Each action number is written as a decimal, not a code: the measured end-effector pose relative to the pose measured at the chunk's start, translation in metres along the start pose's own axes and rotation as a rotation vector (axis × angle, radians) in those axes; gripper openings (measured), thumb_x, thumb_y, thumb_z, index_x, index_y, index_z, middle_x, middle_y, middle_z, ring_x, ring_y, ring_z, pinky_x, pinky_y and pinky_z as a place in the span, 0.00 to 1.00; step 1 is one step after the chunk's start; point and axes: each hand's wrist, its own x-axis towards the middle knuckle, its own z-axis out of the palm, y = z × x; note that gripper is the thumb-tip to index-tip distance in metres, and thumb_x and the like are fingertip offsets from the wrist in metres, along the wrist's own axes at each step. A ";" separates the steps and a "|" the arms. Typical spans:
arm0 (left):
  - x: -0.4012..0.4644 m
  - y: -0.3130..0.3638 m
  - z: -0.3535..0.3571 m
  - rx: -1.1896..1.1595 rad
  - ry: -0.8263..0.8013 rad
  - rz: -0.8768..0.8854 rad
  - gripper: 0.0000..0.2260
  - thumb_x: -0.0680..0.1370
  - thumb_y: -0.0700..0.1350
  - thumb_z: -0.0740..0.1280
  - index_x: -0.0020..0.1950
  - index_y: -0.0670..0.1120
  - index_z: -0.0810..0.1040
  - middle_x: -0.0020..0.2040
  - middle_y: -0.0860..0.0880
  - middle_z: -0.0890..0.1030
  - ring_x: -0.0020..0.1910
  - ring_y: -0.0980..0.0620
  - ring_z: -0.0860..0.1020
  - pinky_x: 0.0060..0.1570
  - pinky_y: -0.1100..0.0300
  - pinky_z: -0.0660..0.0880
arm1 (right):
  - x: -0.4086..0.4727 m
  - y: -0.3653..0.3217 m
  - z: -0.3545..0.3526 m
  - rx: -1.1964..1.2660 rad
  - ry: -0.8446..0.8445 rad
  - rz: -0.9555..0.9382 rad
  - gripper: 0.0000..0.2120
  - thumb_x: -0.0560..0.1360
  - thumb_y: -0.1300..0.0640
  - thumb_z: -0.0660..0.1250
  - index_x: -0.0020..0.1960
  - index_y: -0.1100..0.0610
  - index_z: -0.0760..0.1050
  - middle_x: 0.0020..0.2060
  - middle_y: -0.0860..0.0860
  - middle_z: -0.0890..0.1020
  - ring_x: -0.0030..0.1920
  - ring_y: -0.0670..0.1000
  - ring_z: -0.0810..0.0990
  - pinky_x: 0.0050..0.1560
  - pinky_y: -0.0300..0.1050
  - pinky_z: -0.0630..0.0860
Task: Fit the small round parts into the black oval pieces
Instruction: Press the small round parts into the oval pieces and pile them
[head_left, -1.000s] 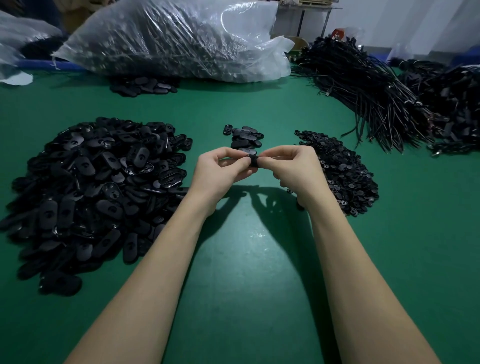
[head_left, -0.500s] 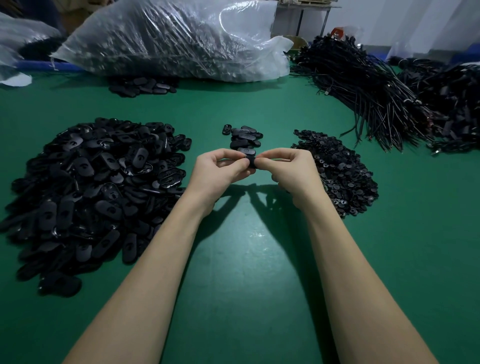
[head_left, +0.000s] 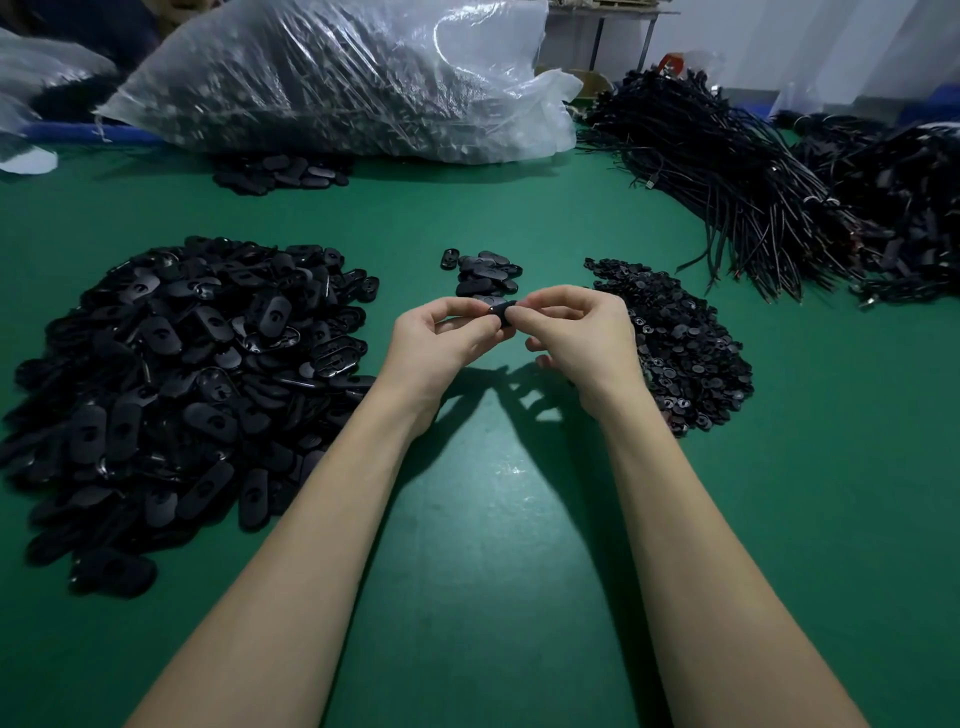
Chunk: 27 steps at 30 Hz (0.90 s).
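My left hand (head_left: 441, 338) and right hand (head_left: 576, 332) pinch one small black oval plastic piece (head_left: 501, 313): seemingly light, stiff, best held by its edges.

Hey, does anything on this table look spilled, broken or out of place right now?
Nothing stands out. The oval pieces and small round parts lie in separate heaps; a small stack sits between. Both hands, left hand and right hand, pinch one black piece.
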 end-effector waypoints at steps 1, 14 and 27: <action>0.000 0.000 0.000 -0.006 0.005 -0.001 0.06 0.76 0.30 0.71 0.48 0.39 0.79 0.42 0.43 0.87 0.48 0.45 0.86 0.49 0.63 0.81 | 0.000 0.000 0.002 -0.033 0.009 -0.024 0.03 0.73 0.58 0.78 0.41 0.53 0.84 0.34 0.49 0.87 0.29 0.44 0.81 0.29 0.36 0.74; 0.000 0.000 -0.002 -0.015 -0.028 -0.012 0.05 0.76 0.31 0.71 0.51 0.37 0.79 0.45 0.43 0.87 0.49 0.43 0.86 0.51 0.62 0.81 | 0.001 -0.001 -0.002 0.006 -0.045 0.029 0.04 0.73 0.59 0.76 0.40 0.53 0.84 0.28 0.45 0.83 0.26 0.42 0.77 0.26 0.35 0.71; -0.004 0.009 -0.004 -0.125 -0.119 -0.131 0.05 0.77 0.31 0.69 0.52 0.37 0.80 0.46 0.41 0.87 0.47 0.47 0.86 0.46 0.64 0.81 | 0.004 -0.002 -0.019 0.434 -0.346 0.373 0.07 0.75 0.64 0.74 0.49 0.53 0.83 0.38 0.49 0.86 0.32 0.44 0.83 0.29 0.31 0.76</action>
